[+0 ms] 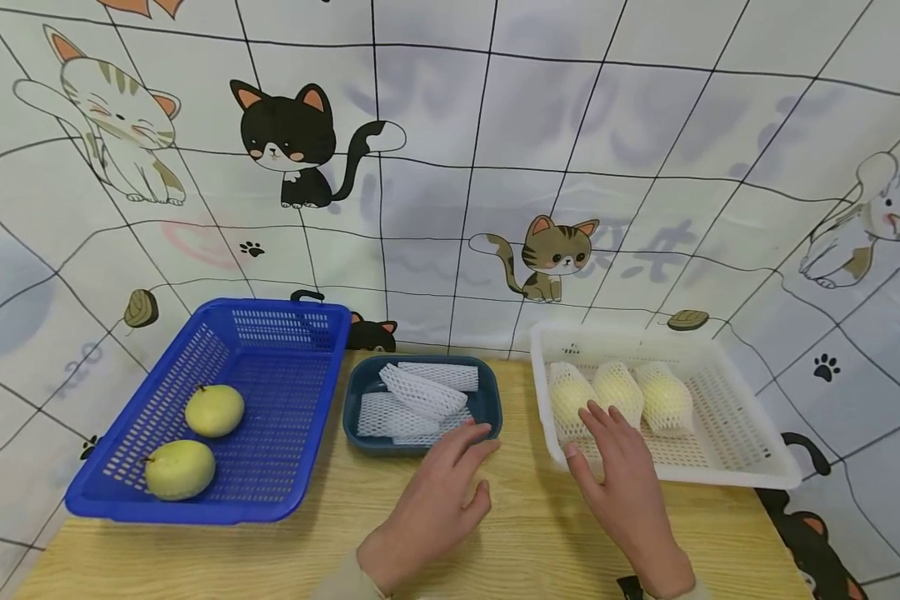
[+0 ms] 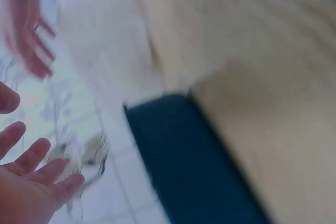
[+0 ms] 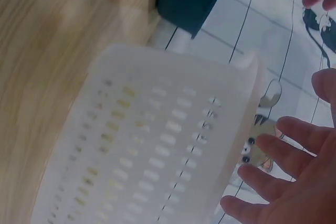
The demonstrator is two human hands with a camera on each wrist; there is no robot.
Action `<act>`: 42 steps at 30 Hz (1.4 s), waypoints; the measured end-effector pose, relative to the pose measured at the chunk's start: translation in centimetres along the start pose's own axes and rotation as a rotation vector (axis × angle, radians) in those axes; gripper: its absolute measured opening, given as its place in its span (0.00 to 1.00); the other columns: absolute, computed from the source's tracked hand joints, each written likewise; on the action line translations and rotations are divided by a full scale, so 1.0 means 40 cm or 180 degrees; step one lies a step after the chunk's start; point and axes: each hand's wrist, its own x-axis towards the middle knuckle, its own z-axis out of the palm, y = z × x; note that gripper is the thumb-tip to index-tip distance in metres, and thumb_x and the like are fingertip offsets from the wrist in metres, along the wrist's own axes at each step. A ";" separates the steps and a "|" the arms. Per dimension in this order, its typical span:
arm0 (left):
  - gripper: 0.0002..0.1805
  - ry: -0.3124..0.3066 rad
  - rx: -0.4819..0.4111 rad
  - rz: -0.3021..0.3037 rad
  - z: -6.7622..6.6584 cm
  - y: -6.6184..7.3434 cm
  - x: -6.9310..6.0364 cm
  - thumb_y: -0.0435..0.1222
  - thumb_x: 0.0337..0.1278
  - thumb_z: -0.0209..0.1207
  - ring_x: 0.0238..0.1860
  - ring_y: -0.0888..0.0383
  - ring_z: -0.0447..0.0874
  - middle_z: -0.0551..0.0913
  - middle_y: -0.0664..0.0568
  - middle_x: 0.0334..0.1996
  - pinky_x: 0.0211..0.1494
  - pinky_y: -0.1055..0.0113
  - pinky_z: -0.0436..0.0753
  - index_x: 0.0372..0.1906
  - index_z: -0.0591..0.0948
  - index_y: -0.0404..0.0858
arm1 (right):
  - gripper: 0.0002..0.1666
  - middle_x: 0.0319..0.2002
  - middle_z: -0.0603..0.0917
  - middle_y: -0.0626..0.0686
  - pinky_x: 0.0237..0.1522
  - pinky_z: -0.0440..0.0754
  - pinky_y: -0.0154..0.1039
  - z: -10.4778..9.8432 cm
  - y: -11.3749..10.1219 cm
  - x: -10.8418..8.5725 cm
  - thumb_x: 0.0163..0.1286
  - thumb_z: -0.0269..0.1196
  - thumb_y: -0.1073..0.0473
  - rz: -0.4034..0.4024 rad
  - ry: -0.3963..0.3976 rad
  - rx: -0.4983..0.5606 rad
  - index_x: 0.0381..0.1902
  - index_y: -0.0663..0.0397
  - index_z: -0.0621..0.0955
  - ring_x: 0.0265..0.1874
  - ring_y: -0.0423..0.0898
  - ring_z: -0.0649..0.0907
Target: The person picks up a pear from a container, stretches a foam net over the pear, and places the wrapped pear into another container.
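My left hand [image 1: 437, 500] hovers by the front right edge of a small dark teal tray [image 1: 367, 446], fingers loosely bent and holding nothing. In that tray lie several white foam net sleeves [image 1: 423, 393]. My right hand [image 1: 624, 487] is over the front rim of a white plastic basket [image 1: 720, 475], its fingers extended and empty. Three pale yellow fruits, each in a white foam net [image 1: 665, 398], sit in this basket; the fingers partly cover the middle one in the head view. The wrist views show both hands with spread fingers, the left hand [image 2: 31, 195] and the right hand [image 3: 299, 182].
A blue plastic basket [image 1: 270, 504] on the left holds two bare yellow-green fruits [image 1: 214, 410] with short stems. All three containers stand on a light wooden table [image 1: 525, 533]. Behind them hangs a white cloth [image 1: 435, 192] with grid lines and cat pictures.
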 end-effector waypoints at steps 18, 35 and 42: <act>0.29 0.0801 0.0696 -0.0415 -0.365 -0.154 -0.156 0.47 0.73 0.53 0.68 0.36 0.73 0.78 0.39 0.65 0.78 0.71 0.56 0.69 0.76 0.34 | 0.25 0.55 0.85 0.51 0.52 0.80 0.52 0.124 -0.262 0.008 0.83 0.51 0.42 -0.0991 0.0113 0.0371 0.53 0.54 0.85 0.53 0.52 0.83; 0.29 0.0922 0.1062 -0.1776 -0.609 -0.308 -0.297 0.30 0.63 0.62 0.65 0.26 0.68 0.71 0.31 0.68 0.51 0.29 0.69 0.70 0.73 0.31 | 0.21 0.41 0.88 0.44 0.42 0.84 0.33 0.346 -0.487 0.082 0.78 0.60 0.48 0.0606 -0.2453 0.2967 0.55 0.58 0.83 0.39 0.37 0.85; 0.28 0.0729 0.1039 -0.1863 -0.622 -0.365 -0.269 0.35 0.71 0.58 0.66 0.26 0.66 0.67 0.28 0.69 0.56 0.26 0.66 0.71 0.70 0.28 | 0.18 0.39 0.89 0.58 0.37 0.87 0.44 0.419 -0.540 0.114 0.80 0.58 0.52 0.1227 -0.2428 0.3598 0.44 0.64 0.83 0.36 0.50 0.88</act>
